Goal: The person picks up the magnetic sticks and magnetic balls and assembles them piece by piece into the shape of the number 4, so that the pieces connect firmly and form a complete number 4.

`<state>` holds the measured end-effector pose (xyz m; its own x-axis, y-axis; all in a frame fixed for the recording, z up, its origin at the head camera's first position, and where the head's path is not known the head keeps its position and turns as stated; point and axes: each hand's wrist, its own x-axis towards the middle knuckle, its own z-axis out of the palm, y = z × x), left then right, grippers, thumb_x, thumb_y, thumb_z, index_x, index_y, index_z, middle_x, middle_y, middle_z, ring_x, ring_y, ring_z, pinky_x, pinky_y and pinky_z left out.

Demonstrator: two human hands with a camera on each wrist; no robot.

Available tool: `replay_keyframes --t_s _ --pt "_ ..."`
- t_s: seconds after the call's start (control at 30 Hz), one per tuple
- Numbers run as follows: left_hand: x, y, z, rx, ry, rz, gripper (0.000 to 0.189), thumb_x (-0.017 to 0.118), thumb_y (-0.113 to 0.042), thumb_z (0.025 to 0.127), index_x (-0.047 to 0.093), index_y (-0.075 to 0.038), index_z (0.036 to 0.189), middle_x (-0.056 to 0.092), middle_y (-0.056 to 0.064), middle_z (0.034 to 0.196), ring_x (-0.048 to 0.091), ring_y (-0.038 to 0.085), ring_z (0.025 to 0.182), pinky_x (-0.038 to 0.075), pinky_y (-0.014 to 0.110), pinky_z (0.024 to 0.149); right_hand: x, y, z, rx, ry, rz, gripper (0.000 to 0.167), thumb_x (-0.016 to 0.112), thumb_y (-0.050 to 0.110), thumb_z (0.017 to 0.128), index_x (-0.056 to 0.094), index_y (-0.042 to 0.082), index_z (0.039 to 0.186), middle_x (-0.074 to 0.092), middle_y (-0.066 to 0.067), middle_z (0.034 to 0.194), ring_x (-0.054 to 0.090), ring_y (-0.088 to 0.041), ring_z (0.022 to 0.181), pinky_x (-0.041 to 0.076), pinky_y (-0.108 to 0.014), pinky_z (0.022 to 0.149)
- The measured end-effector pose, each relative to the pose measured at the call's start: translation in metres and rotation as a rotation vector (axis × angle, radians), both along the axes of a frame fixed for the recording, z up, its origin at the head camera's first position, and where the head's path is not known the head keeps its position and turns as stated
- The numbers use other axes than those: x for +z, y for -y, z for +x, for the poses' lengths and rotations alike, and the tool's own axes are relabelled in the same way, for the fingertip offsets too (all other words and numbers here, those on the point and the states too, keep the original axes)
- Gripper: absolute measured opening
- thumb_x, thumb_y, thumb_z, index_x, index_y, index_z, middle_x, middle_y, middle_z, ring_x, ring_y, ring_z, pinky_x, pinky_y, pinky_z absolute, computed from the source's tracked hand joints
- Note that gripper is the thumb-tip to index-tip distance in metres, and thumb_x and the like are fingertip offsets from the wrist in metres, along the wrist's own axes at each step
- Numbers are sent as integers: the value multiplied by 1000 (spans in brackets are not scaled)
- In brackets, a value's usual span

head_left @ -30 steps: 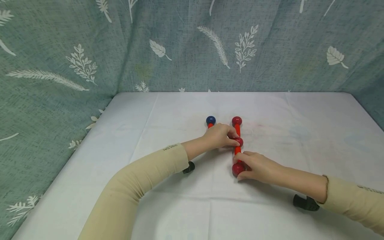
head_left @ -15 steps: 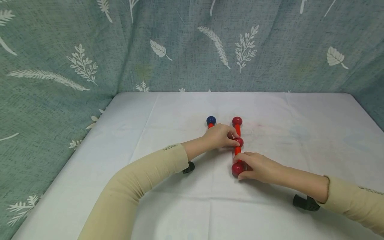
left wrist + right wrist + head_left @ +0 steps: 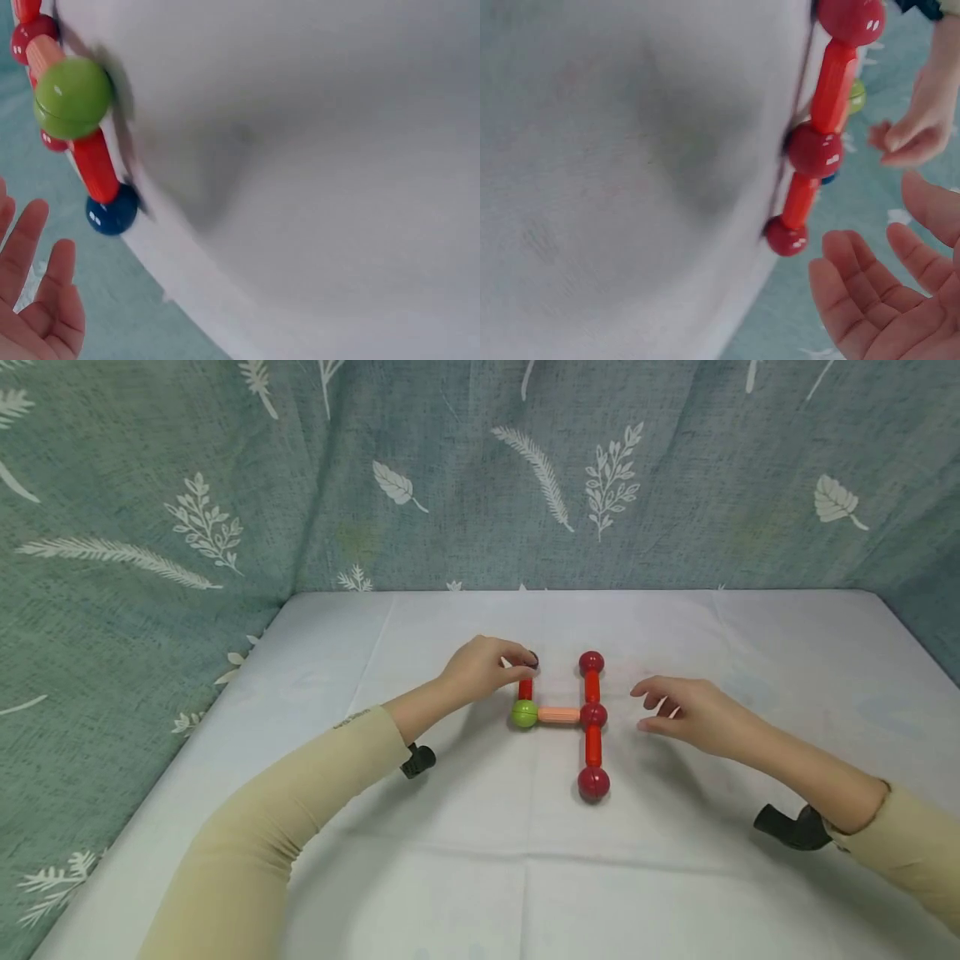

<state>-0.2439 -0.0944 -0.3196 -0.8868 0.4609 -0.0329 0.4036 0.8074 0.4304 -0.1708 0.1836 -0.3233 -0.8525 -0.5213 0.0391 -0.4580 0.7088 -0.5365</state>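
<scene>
A toy of balls and rods lies on the white tablecloth. Three red balls (image 3: 593, 715) and two red rods (image 3: 593, 747) form a straight line. From its middle ball a ribbed pink rod (image 3: 558, 715) runs left to a green ball (image 3: 524, 713). Another red rod (image 3: 526, 688) leads from there to a dark blue ball (image 3: 112, 212) at the far end. My left hand (image 3: 483, 668) is over the blue ball and partly covers it in the head view; the left wrist view shows the ball uncovered, its fingers apart from it. Right of the red line, my right hand (image 3: 697, 714) hovers with loosely bent fingers, holding nothing.
A black wrist device (image 3: 418, 761) is under the left sleeve, and another black device (image 3: 793, 827) is by the right sleeve. Behind the table hangs a grey-green curtain (image 3: 465, 477) with white leaf prints. The tablecloth (image 3: 480, 877) has faint creases.
Both hands have let go of the red balls. My left hand has moved left and away to the blue ball, uncovering the green ball and pink rod. My right hand has drawn back rightward.
</scene>
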Motion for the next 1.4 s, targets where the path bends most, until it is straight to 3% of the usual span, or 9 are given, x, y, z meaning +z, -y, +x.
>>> replay_keyframes --t_s 0.1,0.23,0.4,0.67,0.93,1.07,1.17,1.3,1.4 --pt "-3 10 2 -14 17 -66 26 64 -32 85 68 -21 107 66 -2 89 55 13 74 42 24 63 -6 0 -10 -13 80 -22 35 67 11 82 57 1 114 63 -9 94 59 -19 80 52 -33 70" --pt "-12 13 8 -53 90 -143 33 66 -39 82 66 -24 111 64 -3 87 54 13 73 41 24 60 -18 7 -20 -31 243 -64 37 64 14 85 55 2 119 62 -12 98 58 -18 79 51 -31 70" --pt "-21 13 13 -90 147 -160 37 68 -39 80 64 -26 115 64 -5 89 54 12 76 41 24 63 -26 21 -26 -59 347 -97 39 64 15 85 53 3 121 61 -14 96 58 -16 68 51 -29 62" --pt "-25 16 13 -128 139 -104 37 70 -33 80 65 -21 114 66 -4 98 57 9 74 44 23 66 -33 33 -36 -56 303 -82 29 63 10 85 59 3 113 62 -14 96 55 -15 65 49 -27 60" --pt "-27 18 10 -115 107 -100 37 69 -35 80 65 -22 115 67 -4 101 57 10 79 42 23 65 -30 36 -42 -29 259 -69 29 63 6 85 58 0 113 61 -16 96 56 -16 66 50 -26 62" --pt "-27 17 10 -107 114 -102 38 68 -36 81 65 -22 116 66 -5 103 56 10 83 42 24 68 -26 37 -34 -21 220 -55 28 64 9 84 59 3 111 61 -9 81 53 -16 63 47 -25 57" --pt "-26 17 10 -104 112 -91 37 69 -35 81 65 -22 115 66 -4 103 55 10 83 42 24 68 -24 37 -23 45 223 -38 28 65 13 84 62 7 111 58 -2 73 51 -14 64 43 -24 55" --pt "-26 18 9 -103 107 -84 37 69 -35 80 66 -21 114 67 -5 102 55 11 82 41 24 68 -25 40 -12 158 242 -12 31 65 18 85 63 7 113 60 2 75 49 -11 68 40 -20 55" --pt "-26 18 8 -98 114 -86 37 69 -35 80 65 -22 114 67 -5 101 55 11 82 41 24 68 -28 41 -10 194 243 -13 29 63 17 86 64 6 113 63 2 82 51 -9 72 41 -18 57"
